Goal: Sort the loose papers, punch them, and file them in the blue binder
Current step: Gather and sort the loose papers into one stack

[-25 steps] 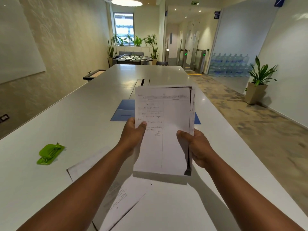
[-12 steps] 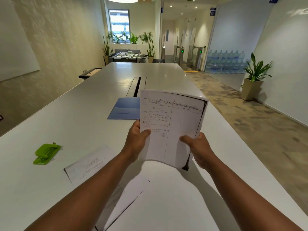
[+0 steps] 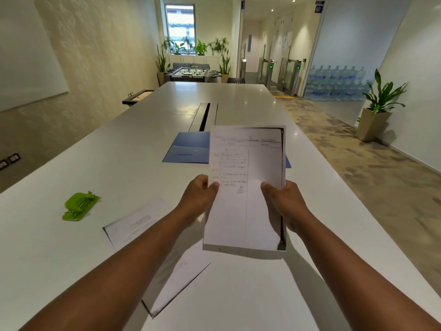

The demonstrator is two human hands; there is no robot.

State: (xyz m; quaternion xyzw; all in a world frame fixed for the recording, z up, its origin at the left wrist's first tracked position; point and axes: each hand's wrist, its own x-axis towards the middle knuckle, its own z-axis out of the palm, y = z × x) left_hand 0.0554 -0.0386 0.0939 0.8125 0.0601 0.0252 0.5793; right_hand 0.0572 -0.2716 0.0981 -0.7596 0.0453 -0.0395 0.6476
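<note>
A stack of handwritten papers (image 3: 241,216) stands upright with its bottom edge on the white table (image 3: 71,259). My left hand (image 3: 199,195) grips its left edge and my right hand (image 3: 285,201) grips its right edge. Behind the stack lies the blue binder (image 3: 188,148), flat on the table and partly hidden by the papers. A green hole punch (image 3: 80,206) sits at the left. Loose sheets (image 3: 136,222) lie on the table under my left forearm, another sheet (image 3: 181,280) nearer me.
A cable slot (image 3: 205,113) runs down the table's middle behind the binder. The table's right edge drops to a carpeted walkway with a potted plant (image 3: 379,108). A wall runs along the left side.
The stack was tilted half a second ago; it now stands squared and upright with its bottom edge on the table. Both hands kept their grip.
</note>
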